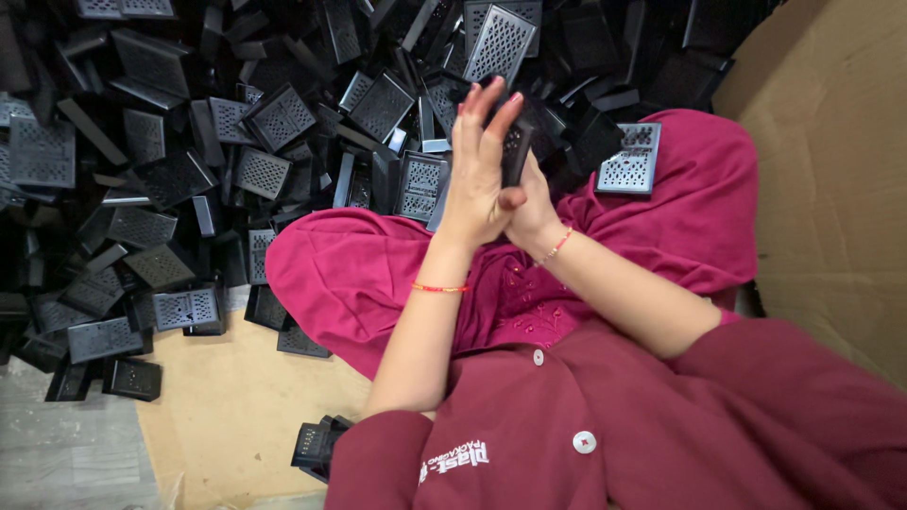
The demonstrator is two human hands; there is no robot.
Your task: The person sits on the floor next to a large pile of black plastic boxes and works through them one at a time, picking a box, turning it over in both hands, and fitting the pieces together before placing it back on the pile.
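My two hands are pressed together in front of me over my lap, with a small black perforated plastic part [517,149] clamped between the palms. My left hand [479,165] lies flat on the near side, fingers straight and pointing up. Most of my right hand [535,210] is hidden behind it; only its heel and wrist show. A thin red bracelet circles each wrist.
A large heap of black perforated plastic parts [189,161] fills the floor ahead and to the left. One grey-looking part [631,159] rests on my magenta-clad knee. Cardboard [831,161] rises at the right, more cardboard [236,416] lies under me, and a small stack of parts [316,444] sits by my left elbow.
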